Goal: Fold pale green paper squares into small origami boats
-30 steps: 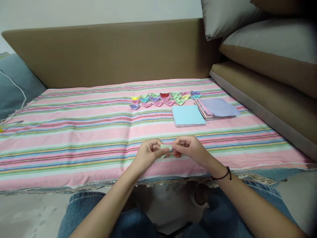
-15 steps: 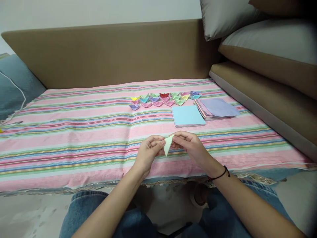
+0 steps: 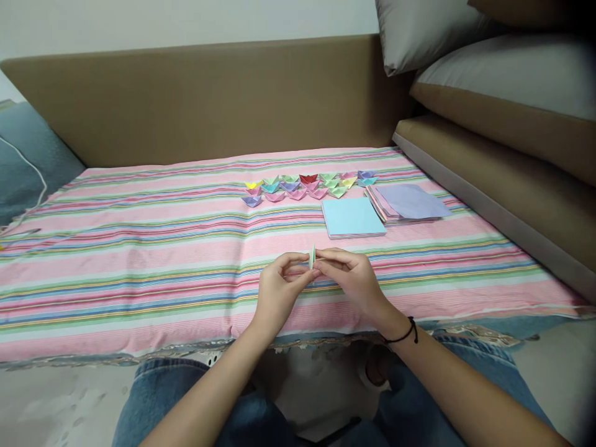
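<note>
A small folded piece of pale green paper (image 3: 312,257) is held up above the striped cloth, turned nearly edge-on to me. My left hand (image 3: 285,282) pinches it from the left between thumb and fingers. From the other side, my right hand (image 3: 351,273) grips it too, thumb and fingertips closed on its right face. The fingers of both hands hide part of the paper. Beyond my hands lies a stack of square paper with a light blue sheet (image 3: 354,216) on top.
Several small folded paper boats (image 3: 297,194) in many colours stand in rows farther back. A second paper stack, topped by a lilac sheet (image 3: 414,202), lies to the right. Large cushions (image 3: 507,87) are piled at the right; a brown backrest (image 3: 223,102) rises behind the striped cloth (image 3: 153,261).
The pale green paper has turned from showing a triangular face to nearly edge-on. My hands have drawn closer together around it, the right one shifting left.
</note>
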A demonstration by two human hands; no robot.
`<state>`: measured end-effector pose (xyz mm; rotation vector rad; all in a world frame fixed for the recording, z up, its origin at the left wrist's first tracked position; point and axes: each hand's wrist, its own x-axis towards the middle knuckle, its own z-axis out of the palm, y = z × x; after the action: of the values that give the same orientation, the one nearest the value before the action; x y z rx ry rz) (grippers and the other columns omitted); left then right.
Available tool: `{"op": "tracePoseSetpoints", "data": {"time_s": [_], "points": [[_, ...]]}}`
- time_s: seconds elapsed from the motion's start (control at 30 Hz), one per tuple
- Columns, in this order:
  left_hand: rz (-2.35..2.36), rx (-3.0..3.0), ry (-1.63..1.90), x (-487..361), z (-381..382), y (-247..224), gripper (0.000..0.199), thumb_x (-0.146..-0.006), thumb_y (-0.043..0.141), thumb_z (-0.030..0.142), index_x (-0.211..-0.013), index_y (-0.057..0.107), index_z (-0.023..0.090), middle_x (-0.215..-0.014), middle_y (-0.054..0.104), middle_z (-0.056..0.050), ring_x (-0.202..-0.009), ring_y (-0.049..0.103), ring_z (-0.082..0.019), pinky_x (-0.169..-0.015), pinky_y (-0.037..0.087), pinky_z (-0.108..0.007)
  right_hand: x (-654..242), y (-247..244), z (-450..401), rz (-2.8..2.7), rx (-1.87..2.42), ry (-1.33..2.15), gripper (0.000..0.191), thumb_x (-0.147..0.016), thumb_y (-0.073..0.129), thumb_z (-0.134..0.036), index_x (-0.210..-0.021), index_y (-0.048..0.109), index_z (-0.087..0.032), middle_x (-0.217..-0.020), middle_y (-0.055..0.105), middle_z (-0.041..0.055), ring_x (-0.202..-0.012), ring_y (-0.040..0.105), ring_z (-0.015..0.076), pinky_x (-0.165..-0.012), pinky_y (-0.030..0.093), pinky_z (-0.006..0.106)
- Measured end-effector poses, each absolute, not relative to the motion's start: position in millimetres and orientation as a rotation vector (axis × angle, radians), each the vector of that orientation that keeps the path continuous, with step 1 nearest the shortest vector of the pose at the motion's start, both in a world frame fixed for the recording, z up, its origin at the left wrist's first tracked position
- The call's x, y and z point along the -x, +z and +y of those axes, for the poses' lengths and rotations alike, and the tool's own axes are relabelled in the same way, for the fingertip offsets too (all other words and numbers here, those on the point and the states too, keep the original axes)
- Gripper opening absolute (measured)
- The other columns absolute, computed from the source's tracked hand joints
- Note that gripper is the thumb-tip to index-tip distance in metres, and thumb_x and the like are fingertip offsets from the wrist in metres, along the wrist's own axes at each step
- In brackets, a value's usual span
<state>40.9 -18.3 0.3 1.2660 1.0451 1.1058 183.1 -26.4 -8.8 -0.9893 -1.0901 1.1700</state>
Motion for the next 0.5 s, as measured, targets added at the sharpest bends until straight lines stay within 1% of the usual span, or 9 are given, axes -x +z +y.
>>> {"op": "tracePoseSetpoints", "data": {"time_s": [0.07,0.13,0.2,0.27,0.33,0.5], "points": [[1.004,-1.304,1.131,-39.9,-16.2,-1.2,0.034,-0.065,0.073,0.025,-0.095,0.061,0.015,-0.098,0.067,-0.009,-0.085,0.065,-0.02,-0.075,0.054,-0.032,-184.5,-8.6,-26.6,-1.169,0.995,1.077,0.017,-0.068,0.07,-0.023,-0.085,0.072,-0.02,-0.09,0.07,0.0035,-0.082,0.066,0.0197,-0.069,0.057,0.03],[0.963,-1.312,1.136,-39.1,-15.0,-1.8,0.035,-0.069,0.069,0.023,-0.102,0.059,0.015,-0.1,0.067,-0.01,-0.092,0.064,-0.02,-0.079,0.053,-0.032,-186.6,-8.4,-26.6,-1.253,1.0,0.968,0.012,-0.071,0.068,-0.02,-0.082,0.072,-0.02,-0.089,0.069,0.004,-0.083,0.065,0.0192,-0.068,0.056,0.029],[0.947,-1.317,1.137,-39.0,-15.0,-1.7,0.034,-0.072,0.066,0.022,-0.105,0.059,0.015,-0.102,0.067,-0.01,-0.095,0.063,-0.02,-0.08,0.052,-0.031,-188.5,-8.2,-26.5,-1.32,1.001,0.883,0.011,-0.073,0.065,-0.017,-0.082,0.071,-0.02,-0.089,0.068,0.0045,-0.082,0.065,0.0189,-0.067,0.056,0.028],[0.971,-1.357,1.144,-40.0,-16.4,-1.8,0.03,-0.075,0.063,0.022,-0.104,0.06,0.016,-0.104,0.067,-0.01,-0.094,0.063,-0.019,-0.078,0.052,-0.029,-189.2,-8.2,-26.4,-1.363,1.005,0.831,0.013,-0.074,0.063,-0.015,-0.082,0.071,-0.02,-0.089,0.068,0.005,-0.082,0.065,0.0186,-0.067,0.056,0.028],[1.027,-1.449,1.161,-41.7,-18.8,-2.3,0.025,-0.076,0.06,0.021,-0.101,0.061,0.016,-0.101,0.067,-0.009,-0.089,0.064,-0.018,-0.075,0.052,-0.028,-188.1,-8.1,-26.7,-1.39,1.015,0.792,0.015,-0.074,0.061,-0.014,-0.084,0.071,-0.02,-0.089,0.068,0.0052,-0.081,0.065,0.0182,-0.066,0.056,0.027],[1.209,-1.712,1.198,-44.5,-24.7,-2.2,0.015,-0.079,0.054,0.019,-0.093,0.061,0.018,-0.084,0.068,-0.003,-0.075,0.064,-0.014,-0.065,0.05,-0.023,-181.3,-6.2,-29.7,-1.488,1.017,0.676,0.021,-0.073,0.059,-0.01,-0.088,0.071,-0.02,-0.088,0.068,0.0049,-0.077,0.065,0.0171,-0.065,0.057,0.027]]}}
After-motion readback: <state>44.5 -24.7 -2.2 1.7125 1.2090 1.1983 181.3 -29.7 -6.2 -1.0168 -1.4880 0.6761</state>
